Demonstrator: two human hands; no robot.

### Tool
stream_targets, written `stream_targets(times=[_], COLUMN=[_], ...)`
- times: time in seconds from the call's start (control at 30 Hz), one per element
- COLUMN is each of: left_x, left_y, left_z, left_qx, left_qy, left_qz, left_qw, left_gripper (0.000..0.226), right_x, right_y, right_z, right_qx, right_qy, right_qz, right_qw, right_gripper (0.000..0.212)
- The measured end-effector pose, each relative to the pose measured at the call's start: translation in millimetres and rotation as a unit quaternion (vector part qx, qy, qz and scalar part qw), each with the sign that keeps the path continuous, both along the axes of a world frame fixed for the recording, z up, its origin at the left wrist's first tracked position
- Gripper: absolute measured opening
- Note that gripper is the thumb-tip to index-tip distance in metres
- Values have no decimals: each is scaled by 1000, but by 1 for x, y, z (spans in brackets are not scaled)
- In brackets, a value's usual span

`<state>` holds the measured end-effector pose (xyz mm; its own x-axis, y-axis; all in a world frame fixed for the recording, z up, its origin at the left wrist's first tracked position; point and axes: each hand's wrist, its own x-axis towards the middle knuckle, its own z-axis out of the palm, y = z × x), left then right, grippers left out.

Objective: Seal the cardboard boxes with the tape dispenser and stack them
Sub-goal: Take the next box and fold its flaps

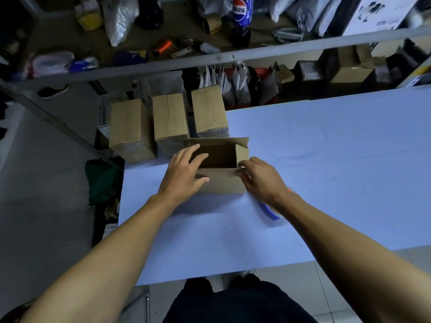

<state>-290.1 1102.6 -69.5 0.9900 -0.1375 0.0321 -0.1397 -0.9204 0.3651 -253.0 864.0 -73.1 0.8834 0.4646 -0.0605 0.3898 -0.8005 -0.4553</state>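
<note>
At the far left, beyond the table's corner, a dark green bag (100, 180) lies on the grey floor. Three closed cardboard boxes (169, 118) stand side by side at the far left edge of the pale blue table (326, 159), their top seams running away from the viewer. Just in front of them sits an open cardboard box (221, 180), its flaps up and its dark inside showing. The left hand (184, 173) lies over the box's left end, fingers spread and fairly straight, fingertips reaching over the rim. The right hand (263, 178) pinches the box's near right corner between thumb and curled fingers. Under the right wrist, just right of the open box, a blue and orange tape dispenser (271, 212) rests on the table, mostly hidden. On the shelf behind stands a cola bottle (242, 17).
</note>
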Motion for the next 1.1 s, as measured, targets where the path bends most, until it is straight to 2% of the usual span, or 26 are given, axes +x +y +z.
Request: stream_targets(times=[0.1,0.23,0.33,0.53,0.63,0.77,0.9,1.0,1.1], left_x=[-7,-12,-6,9,16,20,30,33,32], left_y=[8,10,11,19,22,33,42,42,32], left_z=[-4,-9,-10,-7,-2,-1,-5,-9,-12], left_qx=[-62,-93,-126,-47,-71,-148,-190,-231,-218], left_qy=[16,36,44,147,172,188,203,184,129], left_qz=[46,42,83,61,50,51,90,142,176], left_qw=[997,994,988,986,981,970,956,945,951], left_gripper=[65,61,56,31,34,32,47,54,62], right_x=[-6,-11,-12,-6,2,5,11,19,24], right_y=[4,14,15,20,20,19,19,22,30], right_z=[-1,-1,-6,-16,-14,-7,-8,-12,-12], right_qx=[7,5,12,26,25,51,56,43,31], right_qy=[-8,11,36,81,96,120,162,170,149], right_qz=[-22,-40,-62,-100,-84,-91,-105,-119,-165], right_qw=[1000,999,997,991,991,987,980,977,974], right_gripper=[23,28,34,34,33,32,33,34,33])
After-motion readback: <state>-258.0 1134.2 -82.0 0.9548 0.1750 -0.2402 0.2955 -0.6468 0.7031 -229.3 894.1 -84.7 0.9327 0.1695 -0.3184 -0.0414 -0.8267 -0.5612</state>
